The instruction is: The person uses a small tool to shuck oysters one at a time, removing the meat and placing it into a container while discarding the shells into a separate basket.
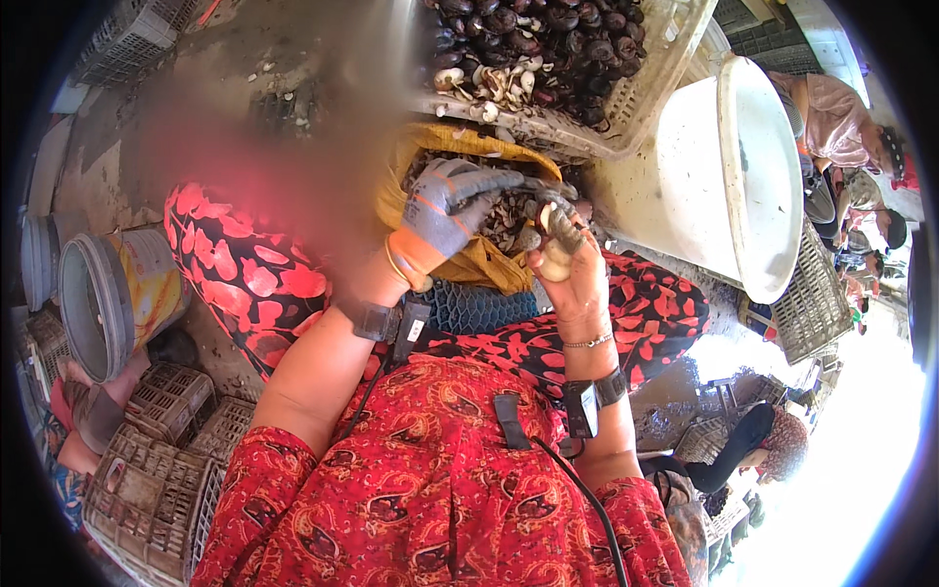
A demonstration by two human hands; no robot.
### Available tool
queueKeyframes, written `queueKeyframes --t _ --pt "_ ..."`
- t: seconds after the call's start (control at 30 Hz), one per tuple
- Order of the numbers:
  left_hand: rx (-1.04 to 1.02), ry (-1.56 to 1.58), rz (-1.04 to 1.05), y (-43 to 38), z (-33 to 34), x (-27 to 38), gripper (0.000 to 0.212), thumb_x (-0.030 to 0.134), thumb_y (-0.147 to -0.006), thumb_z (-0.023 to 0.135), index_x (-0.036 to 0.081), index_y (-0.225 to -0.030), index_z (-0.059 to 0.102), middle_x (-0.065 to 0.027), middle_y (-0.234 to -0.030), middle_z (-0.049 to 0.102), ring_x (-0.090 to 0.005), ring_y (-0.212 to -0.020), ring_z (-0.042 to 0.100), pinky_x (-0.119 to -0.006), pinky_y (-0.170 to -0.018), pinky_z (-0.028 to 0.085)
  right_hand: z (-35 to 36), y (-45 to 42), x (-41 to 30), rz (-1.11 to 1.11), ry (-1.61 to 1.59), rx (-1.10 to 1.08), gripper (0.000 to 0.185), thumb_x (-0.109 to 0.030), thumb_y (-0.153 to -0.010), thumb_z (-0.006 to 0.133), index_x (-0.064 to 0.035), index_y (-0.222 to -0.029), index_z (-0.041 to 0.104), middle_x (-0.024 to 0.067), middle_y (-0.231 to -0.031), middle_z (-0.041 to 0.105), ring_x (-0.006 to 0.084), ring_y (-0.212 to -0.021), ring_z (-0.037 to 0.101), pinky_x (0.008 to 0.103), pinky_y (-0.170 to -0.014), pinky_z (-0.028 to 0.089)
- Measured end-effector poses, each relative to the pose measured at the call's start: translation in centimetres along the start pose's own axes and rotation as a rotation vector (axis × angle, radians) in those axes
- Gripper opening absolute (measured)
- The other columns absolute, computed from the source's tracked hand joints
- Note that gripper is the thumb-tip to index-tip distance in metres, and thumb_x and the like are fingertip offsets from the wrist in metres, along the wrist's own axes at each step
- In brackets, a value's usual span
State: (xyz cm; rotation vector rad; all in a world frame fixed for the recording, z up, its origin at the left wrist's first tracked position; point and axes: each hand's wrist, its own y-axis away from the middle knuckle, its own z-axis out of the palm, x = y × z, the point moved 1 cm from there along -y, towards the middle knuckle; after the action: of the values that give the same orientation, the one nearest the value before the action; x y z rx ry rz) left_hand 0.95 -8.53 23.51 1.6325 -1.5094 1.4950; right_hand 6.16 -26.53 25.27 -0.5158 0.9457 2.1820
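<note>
My left hand (444, 209) wears a grey and orange work glove. Its dark-stained fingers reach across to my right hand, where the fingertips overlap, and any small thing pinched there cannot be made out. My right hand (572, 282) has no full glove but bears grey finger covers. It holds smooth pale pieces (555, 263) against the palm. Below both hands an orange-yellow woven sack (499, 268) gapes, with brown scraps (506, 224) inside. Beyond it, a pale plastic crate (623, 143) bears dark glossy round pieces (565, 44) and a pale heap (506, 81); I cannot tell whether they are nuts or snails.
A large white tub (682, 176) stands to the right of the sack. At left are a plastic bucket (92, 308) and stacked slatted crates (147, 499). Several people sit at right, one in a patterned head covering (785, 444). A blur covers part of the upper left.
</note>
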Motion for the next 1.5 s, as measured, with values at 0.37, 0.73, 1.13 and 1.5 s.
queueKeyframes --t 0.37,0.73,1.13,1.5 --pt "-0.042 -0.12 -0.013 0.2 -0.3 0.8 0.036 -0.003 -0.071 0.058 0.013 -0.101 0.068 -0.0068 -0.093 0.063 -0.0228 -0.091 0.055 -0.034 -0.082 0.044 -0.3 -0.6 1.5 -0.022 -0.173 0.14 0.019 -0.009 -0.086 0.057 -0.004 -0.105 0.058 0.0056 -0.093 0.061 0.015 -0.069 0.055 0.0236 -0.053 0.044" --pt "-0.052 -0.027 0.143 1.0 2.4 -0.7 0.025 -0.002 -0.074 0.061 0.002 -0.098 0.065 -0.0115 -0.096 0.059 -0.028 -0.091 0.055 -0.033 -0.082 0.044 -2.4 -0.6 3.8 -0.195 -0.209 0.135 0.023 -0.016 -0.086 0.054 -0.004 -0.106 0.055 0.0084 -0.093 0.061 0.023 -0.073 0.061 0.035 -0.055 0.054" --pt "0.0 0.161 -0.142 2.0 3.2 -2.6 0.027 0.001 -0.071 0.066 0.006 -0.097 0.067 -0.0103 -0.096 0.063 -0.0257 -0.091 0.057 -0.034 -0.086 0.043 -1.8 -1.4 4.9 -0.013 -0.44 0.016 0.02 -0.012 -0.09 0.048 -0.0106 -0.108 0.054 0.0043 -0.093 0.06 0.0169 -0.073 0.057 0.0258 -0.054 0.044" --pt "0.033 0.342 -0.267 2.6 3.3 -3.8 0.022 -0.004 -0.076 0.059 0.002 -0.097 0.066 -0.0102 -0.095 0.062 -0.022 -0.09 0.057 -0.031 -0.081 0.045 -1.9 -1.6 4.7 -0.009 -0.333 -0.024 0.021 -0.008 -0.085 0.057 -0.0125 -0.105 0.057 0.0021 -0.09 0.062 0.0174 -0.078 0.06 0.0305 -0.057 0.047"
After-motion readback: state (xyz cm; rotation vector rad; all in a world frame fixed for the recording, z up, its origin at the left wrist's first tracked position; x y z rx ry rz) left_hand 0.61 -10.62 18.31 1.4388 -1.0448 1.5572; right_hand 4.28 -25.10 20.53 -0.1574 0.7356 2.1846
